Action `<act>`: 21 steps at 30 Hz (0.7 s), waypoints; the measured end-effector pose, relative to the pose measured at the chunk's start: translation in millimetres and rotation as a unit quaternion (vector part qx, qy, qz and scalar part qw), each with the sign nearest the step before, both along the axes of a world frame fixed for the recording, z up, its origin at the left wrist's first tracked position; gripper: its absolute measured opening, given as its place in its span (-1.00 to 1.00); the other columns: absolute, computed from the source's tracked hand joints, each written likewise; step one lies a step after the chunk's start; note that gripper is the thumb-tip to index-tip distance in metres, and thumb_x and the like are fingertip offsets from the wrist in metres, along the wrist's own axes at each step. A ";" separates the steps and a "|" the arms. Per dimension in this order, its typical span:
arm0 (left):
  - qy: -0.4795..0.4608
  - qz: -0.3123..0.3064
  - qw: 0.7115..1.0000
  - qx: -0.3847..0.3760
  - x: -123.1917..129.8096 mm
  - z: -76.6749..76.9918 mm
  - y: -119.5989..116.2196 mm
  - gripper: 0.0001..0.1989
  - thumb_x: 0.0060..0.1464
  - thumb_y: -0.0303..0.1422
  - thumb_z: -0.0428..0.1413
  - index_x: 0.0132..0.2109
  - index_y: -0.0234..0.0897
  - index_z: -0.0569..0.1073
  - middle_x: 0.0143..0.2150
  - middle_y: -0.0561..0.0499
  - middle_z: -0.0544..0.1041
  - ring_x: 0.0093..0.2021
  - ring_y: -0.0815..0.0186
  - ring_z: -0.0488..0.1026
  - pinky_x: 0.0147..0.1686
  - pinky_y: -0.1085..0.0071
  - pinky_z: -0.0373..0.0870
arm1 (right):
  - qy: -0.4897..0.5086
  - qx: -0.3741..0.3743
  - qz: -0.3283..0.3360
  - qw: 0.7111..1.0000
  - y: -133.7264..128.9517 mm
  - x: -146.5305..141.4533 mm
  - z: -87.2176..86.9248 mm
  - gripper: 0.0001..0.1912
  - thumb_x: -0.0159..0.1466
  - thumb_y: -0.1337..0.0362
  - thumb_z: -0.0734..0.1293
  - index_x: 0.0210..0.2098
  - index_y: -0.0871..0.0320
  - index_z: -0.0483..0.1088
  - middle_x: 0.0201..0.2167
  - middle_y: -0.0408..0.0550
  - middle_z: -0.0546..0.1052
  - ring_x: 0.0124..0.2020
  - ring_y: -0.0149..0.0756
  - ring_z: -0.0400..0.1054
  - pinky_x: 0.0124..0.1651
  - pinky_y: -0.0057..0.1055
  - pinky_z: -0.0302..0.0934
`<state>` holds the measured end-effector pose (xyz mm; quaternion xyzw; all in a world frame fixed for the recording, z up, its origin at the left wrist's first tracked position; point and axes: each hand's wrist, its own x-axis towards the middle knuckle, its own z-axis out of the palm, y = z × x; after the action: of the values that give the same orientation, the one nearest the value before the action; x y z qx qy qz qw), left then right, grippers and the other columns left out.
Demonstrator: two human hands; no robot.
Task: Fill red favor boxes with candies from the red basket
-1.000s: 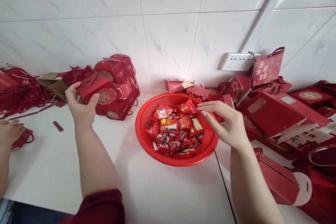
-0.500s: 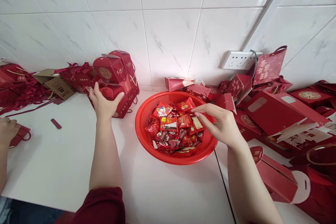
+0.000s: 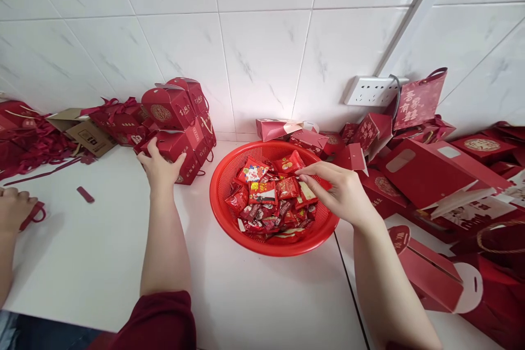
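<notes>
My left hand (image 3: 161,170) is at the near side of a dark red gift box (image 3: 174,145) in the lower row of a small stack. Its thumb and fingers are spread apart, and the fingertips are at the box. Over the right side of a red plastic basket (image 3: 223,229) hovers my right hand (image 3: 342,191). Its thumb and index finger are curved, their tips a little apart with nothing visible between them. Wrapped candies (image 3: 262,192) in red packets fill the basket's middle, just left of those fingertips.
A co-worker's hand (image 3: 15,209) holds a small red box (image 3: 33,213) at the left. A brown carton (image 3: 92,139) and ribboned boxes (image 3: 121,120) line the wall. Many red boxes (image 3: 426,169) crowd the right. A power socket (image 3: 371,91) is on the tiled wall.
My left hand has drawn slightly back toward me, with the thumb lower. My right hand stays almost still over the basket. The co-worker's hand has shifted slightly to the right.
</notes>
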<state>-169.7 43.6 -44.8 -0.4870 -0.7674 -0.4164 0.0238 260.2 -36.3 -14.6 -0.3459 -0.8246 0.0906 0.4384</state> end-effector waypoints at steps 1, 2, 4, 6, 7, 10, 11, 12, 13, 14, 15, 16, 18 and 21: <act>0.003 0.007 1.000 -0.012 0.6 -1.8 1.3 0.06 -0.08 -0.14 0.32 0.45 -0.26 -0.03 0.31 -0.38 0.02 0.28 -0.28 0.24 0.21 -0.22 0.24 | -0.001 -0.001 -0.001 1.000 -0.2 0.3 0.4 -0.86 0.39 0.32 0.30 -0.11 0.06 0.49 -0.19 -0.07 0.61 -0.16 -0.23 0.52 -0.07 -0.26 0.42; 0.006 0.017 1.000 -0.019 0.5 -3.3 2.3 0.10 -0.10 -0.15 0.33 0.46 -0.25 -0.08 0.29 -0.41 0.06 0.24 -0.29 0.30 0.17 -0.22 0.29 | -0.001 -0.002 -0.001 1.000 -0.2 0.7 0.7 -0.86 0.39 0.32 0.30 -0.11 0.06 0.49 -0.18 -0.06 0.61 -0.16 -0.23 0.52 -0.08 -0.25 0.42; 0.008 0.023 0.999 -0.026 -1.8 -6.8 3.8 0.21 -0.13 -0.17 0.35 0.49 -0.24 -0.20 0.27 -0.45 0.11 0.19 -0.32 0.35 0.11 -0.26 0.32 | -0.002 -0.004 0.000 1.000 -0.2 1.1 1.3 -0.86 0.40 0.31 0.29 -0.11 0.06 0.49 -0.18 -0.06 0.62 -0.17 -0.22 0.52 -0.08 -0.25 0.42; -0.009 0.013 1.000 -0.007 -6.6 -11.9 5.4 0.31 -0.16 -0.16 0.37 0.50 -0.25 -0.33 0.26 -0.47 0.13 0.20 -0.38 0.34 0.09 -0.32 0.27 | -0.004 -0.004 -0.002 1.000 -0.1 1.2 1.5 -0.86 0.40 0.31 0.29 -0.11 0.06 0.49 -0.18 -0.05 0.62 -0.18 -0.22 0.52 -0.10 -0.26 0.42; -0.026 0.004 0.999 0.018 -9.4 -14.9 6.5 0.35 -0.18 -0.14 0.39 0.50 -0.27 -0.36 0.25 -0.47 0.15 0.21 -0.41 0.31 0.09 -0.36 0.22 | -0.006 -0.004 -0.004 1.000 -0.2 1.1 1.5 -0.86 0.40 0.31 0.29 -0.11 0.07 0.49 -0.19 -0.05 0.62 -0.19 -0.23 0.52 -0.10 -0.26 0.41; -0.091 -0.029 0.989 0.112 -15.4 -22.4 10.3 0.42 -0.32 -0.09 0.44 0.50 -0.30 -0.26 0.25 -0.42 0.17 0.28 -0.45 0.20 0.12 -0.44 0.03 | -0.012 -0.008 -0.008 1.000 -0.7 0.8 1.5 -0.86 0.40 0.30 0.29 -0.11 0.08 0.49 -0.20 -0.05 0.61 -0.21 -0.24 0.52 -0.12 -0.28 0.40; -0.097 -0.032 0.988 0.120 -15.8 -23.2 11.0 0.42 -0.34 -0.09 0.45 0.49 -0.31 -0.23 0.25 -0.42 0.17 0.29 -0.45 0.17 0.13 -0.44 0.01 | -0.013 -0.010 -0.008 1.000 -1.0 0.7 1.5 -0.86 0.41 0.30 0.29 -0.12 0.08 0.49 -0.20 -0.05 0.61 -0.21 -0.24 0.51 -0.12 -0.28 0.40; -0.093 -0.021 0.990 0.108 -15.2 -22.8 11.4 0.43 -0.36 -0.10 0.46 0.49 -0.31 -0.23 0.26 -0.44 0.17 0.30 -0.45 0.16 0.14 -0.44 0.01 | -0.014 -0.012 -0.008 1.000 -1.3 0.7 1.7 -0.86 0.41 0.30 0.28 -0.12 0.08 0.49 -0.20 -0.05 0.61 -0.20 -0.24 0.51 -0.11 -0.29 0.39; -0.082 -0.003 0.994 0.077 -13.8 -21.3 11.1 0.45 -0.35 -0.14 0.47 0.49 -0.31 -0.27 0.27 -0.46 0.17 0.29 -0.45 0.19 0.14 -0.42 0.06 | -0.015 -0.016 -0.009 1.000 -1.4 0.6 2.0 -0.86 0.41 0.29 0.28 -0.12 0.09 0.49 -0.20 -0.05 0.61 -0.20 -0.25 0.51 -0.11 -0.29 0.39; -0.066 0.020 0.997 0.036 -11.8 -18.8 10.4 0.47 -0.33 -0.18 0.47 0.49 -0.30 -0.34 0.28 -0.49 0.16 0.28 -0.43 0.22 0.14 -0.39 0.14 | -0.017 -0.020 -0.011 1.000 -1.6 0.6 2.3 -0.85 0.41 0.29 0.28 -0.12 0.09 0.49 -0.19 -0.05 0.61 -0.19 -0.25 0.51 -0.10 -0.29 0.38; -0.051 0.042 0.998 -0.003 -9.6 -15.8 9.2 0.49 -0.31 -0.22 0.47 0.49 -0.30 -0.42 0.29 -0.53 0.15 0.26 -0.41 0.26 0.13 -0.34 0.21 | -0.018 -0.025 -0.012 0.999 -1.6 0.5 2.6 -0.85 0.42 0.29 0.27 -0.11 0.09 0.49 -0.19 -0.05 0.61 -0.19 -0.25 0.51 -0.09 -0.30 0.38; -0.041 0.057 0.997 -0.031 -7.3 -12.7 7.8 0.51 -0.30 -0.25 0.47 0.48 -0.29 -0.48 0.29 -0.55 0.14 0.25 -0.39 0.30 0.13 -0.29 0.27 | -0.019 -0.030 -0.013 0.999 -1.5 0.4 3.0 -0.85 0.42 0.29 0.27 -0.11 0.09 0.49 -0.18 -0.05 0.61 -0.18 -0.25 0.51 -0.09 -0.30 0.37; -0.034 0.069 0.996 -0.053 -3.5 -7.3 4.6 0.52 -0.28 -0.28 0.47 0.47 -0.28 -0.53 0.30 -0.56 0.14 0.23 -0.35 0.34 0.14 -0.21 0.32 | -0.021 -0.037 -0.015 0.999 -1.2 0.2 3.4 -0.84 0.42 0.28 0.26 -0.11 0.08 0.49 -0.18 -0.05 0.61 -0.18 -0.24 0.51 -0.10 -0.30 0.37; -0.033 0.065 0.996 -0.046 0.0 -3.3 0.8 0.50 -0.25 -0.27 0.47 0.48 -0.26 -0.52 0.31 -0.53 0.15 0.22 -0.33 0.36 0.15 -0.19 0.34 | -0.025 -0.043 -0.016 0.999 -0.1 -0.1 3.3 -0.84 0.42 0.27 0.26 -0.11 0.08 0.49 -0.19 -0.05 0.61 -0.20 -0.25 0.50 -0.11 -0.30 0.36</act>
<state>-169.7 44.3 -48.1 -0.4230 -0.8162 -0.3936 0.0031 260.1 -36.5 -11.4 -0.3802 -0.8247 0.1103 0.4038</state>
